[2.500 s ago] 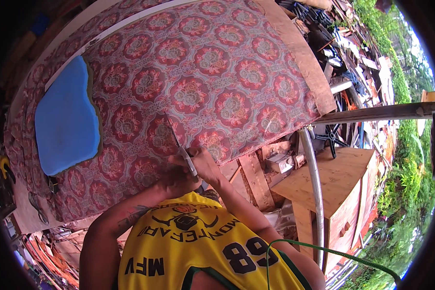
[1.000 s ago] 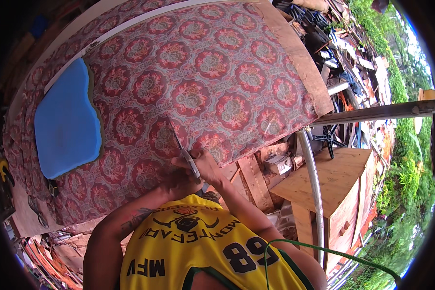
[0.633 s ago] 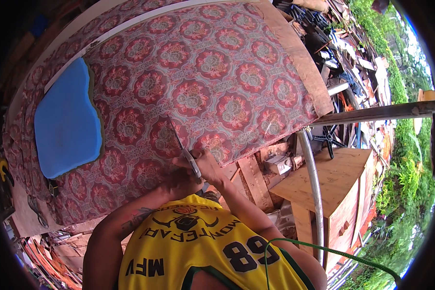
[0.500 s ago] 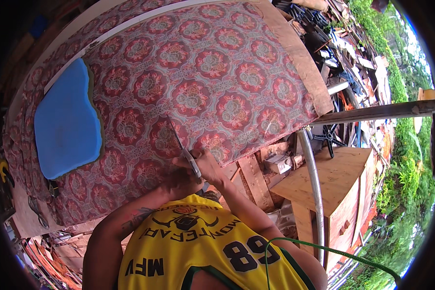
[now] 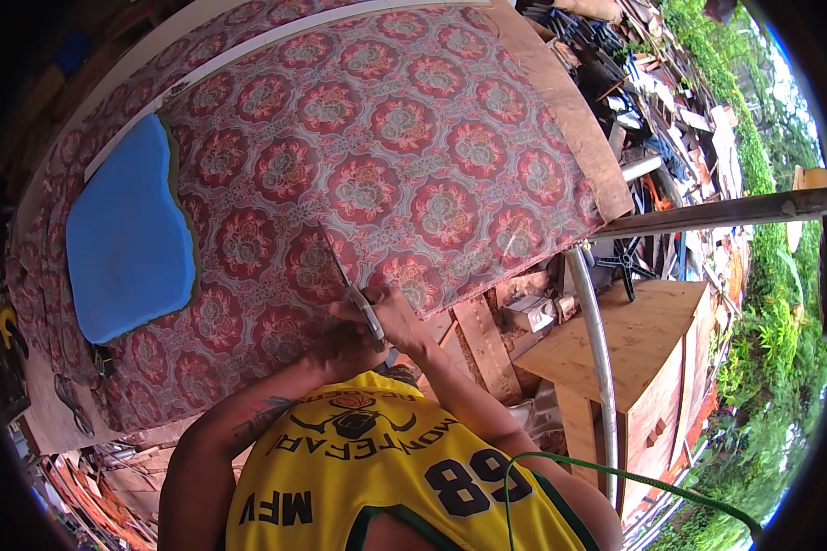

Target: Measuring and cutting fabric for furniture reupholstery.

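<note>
With the view shifted, scissors [image 5: 368, 317] and blue panel [image 5: 130, 239] appear slightly lower.

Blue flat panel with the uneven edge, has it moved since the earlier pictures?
No, the flat blue panel shows no clear shift against the red flowered fabric beneath it.

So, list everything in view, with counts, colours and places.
Patterned fabric: one, red and grey, upper left to centre
Blue sheet: one, blue, on the fabric's left part
White strip: one, white, across the fabric's far side
Handheld tool: one, grey, below centre
Board: one, brown, along the fabric's right edge
Wooden cabinet: one, tan, lower right
Bent pipe: one, silver, before the cabinet
Wooden beam: one, brown, right
Carton: one, whitish, left of the pipe
Scrap pile: uncounted, mixed colours, upper right
Plants: uncounted, green, far right
Cord: one, green, lower right
Curved object: one, yellow, far left
Sleeveless top: one, yellow, bottom
Left hand: one, bare, at the tool
Right hand: one, bare, at the tool
</note>
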{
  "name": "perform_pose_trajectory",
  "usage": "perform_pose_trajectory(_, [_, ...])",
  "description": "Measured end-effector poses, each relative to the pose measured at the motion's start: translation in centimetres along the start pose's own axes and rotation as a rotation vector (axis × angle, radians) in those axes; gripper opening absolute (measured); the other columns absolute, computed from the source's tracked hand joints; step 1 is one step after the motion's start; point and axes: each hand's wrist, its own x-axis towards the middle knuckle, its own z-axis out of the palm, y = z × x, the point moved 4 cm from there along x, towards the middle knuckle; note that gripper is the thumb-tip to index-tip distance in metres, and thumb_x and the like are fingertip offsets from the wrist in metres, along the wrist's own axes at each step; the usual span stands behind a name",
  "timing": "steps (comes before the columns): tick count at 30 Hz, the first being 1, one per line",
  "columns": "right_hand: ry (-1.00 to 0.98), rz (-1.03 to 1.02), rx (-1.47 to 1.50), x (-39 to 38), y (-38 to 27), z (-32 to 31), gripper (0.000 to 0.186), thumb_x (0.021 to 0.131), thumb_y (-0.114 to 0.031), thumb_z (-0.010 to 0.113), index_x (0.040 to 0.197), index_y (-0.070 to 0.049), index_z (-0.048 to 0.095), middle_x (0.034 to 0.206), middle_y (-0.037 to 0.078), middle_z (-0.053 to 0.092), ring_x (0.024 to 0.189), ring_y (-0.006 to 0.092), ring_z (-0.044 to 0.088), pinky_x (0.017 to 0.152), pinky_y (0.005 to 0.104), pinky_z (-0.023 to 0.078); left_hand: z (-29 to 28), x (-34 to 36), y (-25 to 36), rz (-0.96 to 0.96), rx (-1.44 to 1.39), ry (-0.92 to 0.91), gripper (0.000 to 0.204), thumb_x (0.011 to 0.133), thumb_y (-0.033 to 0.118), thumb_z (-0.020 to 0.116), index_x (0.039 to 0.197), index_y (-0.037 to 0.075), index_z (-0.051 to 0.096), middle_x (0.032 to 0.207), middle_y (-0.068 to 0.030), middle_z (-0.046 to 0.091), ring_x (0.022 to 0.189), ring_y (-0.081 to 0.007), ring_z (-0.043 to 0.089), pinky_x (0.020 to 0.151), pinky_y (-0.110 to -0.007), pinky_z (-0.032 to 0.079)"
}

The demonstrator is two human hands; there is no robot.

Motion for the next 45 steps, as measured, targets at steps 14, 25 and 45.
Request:
perform_pose_trajectory(14, [0.038,0.008,-0.015,-0.8,-0.4,-0.1,0.044,0.079,-0.043,0.086,0.078,-0.002,0.071,0.061,0.004,0.061,0.053,0.0131,0.061,0.049,0.0288,0.045,2.2,-0.8,-0.8,0.010,0.059,-0.063,0.017,0.081,0.022,0.062,0.077,0.005,0.065,0.076,-0.0127,0.065,0.078,-0.0282,0.067,0.071,-0.042,0.051])
perform_pose_trajectory(25, [0.020,0.027,-0.003,-0.3,0.1,0.0,0.055,0.077,-0.053,0.085,0.077,-0.002,0.065,0.062,0.005,0.061,0.050,0.0140,0.061,0.047,0.0291,0.046,0.7,-0.2,-0.1,-0.029,0.031,-0.208,0.014,0.091,0.013,0.055,0.093,0.001,0.062,0.093,-0.0184,0.066,0.093,-0.0305,0.066,0.086,-0.043,0.051])
perform_pose_trajectory(45, [-0.004,0.091,0.006,-0.4,-0.4,0.1,0.045,0.082,-0.042,0.086,0.101,-0.003,0.074,0.068,0.002,0.061,0.057,0.0096,0.059,0.050,0.0262,0.044,2.0,-0.8,-1.2,-0.153,-0.128,-0.162,0.019,0.094,0.014,0.053,0.087,0.000,0.064,0.083,-0.0147,0.066,0.086,-0.0284,0.069,0.081,-0.042,0.054])
